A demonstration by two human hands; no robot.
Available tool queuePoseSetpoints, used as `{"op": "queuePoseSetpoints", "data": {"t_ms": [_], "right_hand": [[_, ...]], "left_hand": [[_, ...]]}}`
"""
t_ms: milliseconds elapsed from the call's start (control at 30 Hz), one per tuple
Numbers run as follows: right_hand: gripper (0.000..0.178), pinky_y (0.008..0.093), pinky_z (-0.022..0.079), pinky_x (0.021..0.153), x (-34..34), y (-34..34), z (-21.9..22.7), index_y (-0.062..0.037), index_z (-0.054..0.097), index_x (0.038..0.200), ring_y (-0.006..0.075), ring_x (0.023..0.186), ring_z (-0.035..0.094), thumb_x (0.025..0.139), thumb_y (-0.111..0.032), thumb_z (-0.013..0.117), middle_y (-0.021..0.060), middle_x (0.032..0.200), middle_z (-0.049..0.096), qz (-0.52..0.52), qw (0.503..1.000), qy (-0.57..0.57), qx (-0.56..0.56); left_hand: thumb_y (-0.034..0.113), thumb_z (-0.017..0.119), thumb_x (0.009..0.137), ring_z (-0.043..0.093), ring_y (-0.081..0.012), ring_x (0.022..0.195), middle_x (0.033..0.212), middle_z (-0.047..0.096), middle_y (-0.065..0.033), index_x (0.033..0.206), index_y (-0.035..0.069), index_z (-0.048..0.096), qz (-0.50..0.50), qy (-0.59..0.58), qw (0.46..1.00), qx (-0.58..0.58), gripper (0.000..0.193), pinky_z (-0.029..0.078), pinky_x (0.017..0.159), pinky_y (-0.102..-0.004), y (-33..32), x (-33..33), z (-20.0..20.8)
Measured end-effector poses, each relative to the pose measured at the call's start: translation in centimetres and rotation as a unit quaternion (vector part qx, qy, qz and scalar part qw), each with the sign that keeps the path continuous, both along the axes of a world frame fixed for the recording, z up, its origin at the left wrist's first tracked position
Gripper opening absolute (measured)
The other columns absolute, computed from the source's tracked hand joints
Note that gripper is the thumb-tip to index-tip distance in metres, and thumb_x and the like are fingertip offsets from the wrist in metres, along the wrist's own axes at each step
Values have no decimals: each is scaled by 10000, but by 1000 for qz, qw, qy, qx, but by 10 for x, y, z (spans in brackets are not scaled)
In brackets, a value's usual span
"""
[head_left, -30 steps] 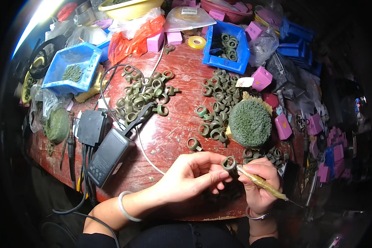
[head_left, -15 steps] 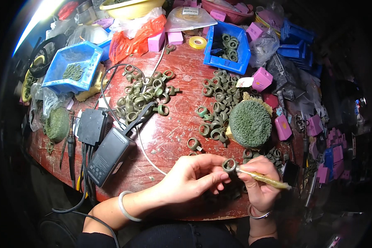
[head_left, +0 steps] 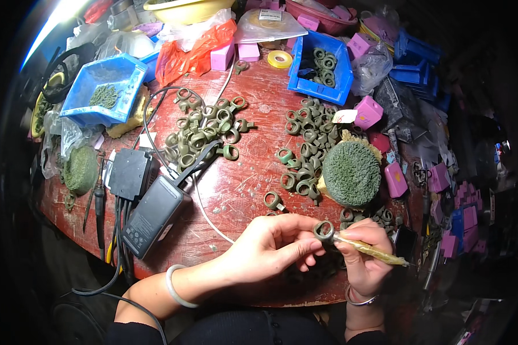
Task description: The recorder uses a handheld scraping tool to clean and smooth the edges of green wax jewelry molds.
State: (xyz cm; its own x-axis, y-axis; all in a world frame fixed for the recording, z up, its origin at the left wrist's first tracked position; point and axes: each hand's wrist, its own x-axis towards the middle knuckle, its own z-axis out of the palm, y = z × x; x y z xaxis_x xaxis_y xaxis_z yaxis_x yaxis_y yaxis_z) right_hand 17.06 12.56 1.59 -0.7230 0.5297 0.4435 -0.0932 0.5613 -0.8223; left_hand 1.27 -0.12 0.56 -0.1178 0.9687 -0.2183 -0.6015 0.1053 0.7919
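Hands (head_left: pixel 273 244) grip ring (head_left: pixel 325 237), yellowish tool (head_left: pixel 381 255) angled flatter than earlier; contact unclear.

Harsh white light came from a lamp (head_left: pixel 53 29) at the upper left, burnt out to a featureless streak. It laid a pale glare across the middle of the red bench (head_left: pixel 236 184). The held ring (head_left: pixel 323 237) was well lit and fairly sharp, with dark shadow below it. The far right sank into murk, small details lost. Fisheye distortion bowed the bench's edge; black vignetting swallowed the corners.
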Motion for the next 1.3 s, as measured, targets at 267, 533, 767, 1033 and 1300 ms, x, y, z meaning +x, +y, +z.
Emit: {"op": "queuePoseSetpoints", "data": {"t_ms": [267,533,767,1033,1300], "right_hand": [[190,305,481,695,-1,4,-2,5,614,954,193,745,601,826,-70,732,91,831,649,1,999,31,-11],[238,239,501,630,0,3,-1,26,582,991,132,694,625,874,-142,702,100,853,642,-68,970,108,-208],[181,300,515,682,-5,7,4,4,654,963,215,735,653,804,-32,733,111,860,694,-24,997,57,42],[206,302,520,675,-5,-1,9,2,651,1001,218,728,649,811,-22,726,100,865,692,-105,991,15,87],[216,307,492,722,2,-1,5,36,593,1011,182,778,631,888,-120,676,116,842,682,4,985,90,-147]], "left_hand": [[48,568,954,661,-151,811,973,684,-151,1263,-43,511,-15,-8,1000,-10,328,558,717,-287,1,-3,2],[128,490,1003,657,-156,844,1047,664,-181,1329,-3,474,-10,-93,994,48,351,542,736,-288,3,-8,-1],[141,512,994,656,-153,824,1020,671,-167,1304,19,498,-16,-137,990,37,334,530,710,-273,2,-10,0],[138,522,988,655,-150,810,1008,674,-156,1292,22,503,-12,-138,990,25,326,529,701,-270,2,-11,1],[120,523,990,637,-135,826,1008,665,-127,1253,11,483,9,-142,988,61,288,532,735,-270,2,-10,-2]]}}
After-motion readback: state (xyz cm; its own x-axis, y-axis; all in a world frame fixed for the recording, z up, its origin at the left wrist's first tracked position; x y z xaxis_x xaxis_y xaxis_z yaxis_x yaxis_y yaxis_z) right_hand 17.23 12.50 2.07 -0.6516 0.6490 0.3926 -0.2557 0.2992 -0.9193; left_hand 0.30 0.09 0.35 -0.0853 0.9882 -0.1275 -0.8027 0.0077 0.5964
